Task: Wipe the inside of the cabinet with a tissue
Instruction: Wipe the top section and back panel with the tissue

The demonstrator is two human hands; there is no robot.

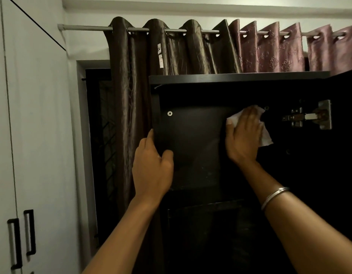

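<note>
Two forearms reach up; left hand (152, 165) grips the dark cabinet (191, 135) side panel's edge; right hand (243, 135), fingers flat, presses a white tissue (265, 135) inside; wiping seems underway, lower shelves likely remaining.

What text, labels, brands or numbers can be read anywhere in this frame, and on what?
No readable text anywhere.
Two pale tags on the dark curtain: any print is too small and blurred to read.
The hinge, tissue and cabinet show no markings.
</note>
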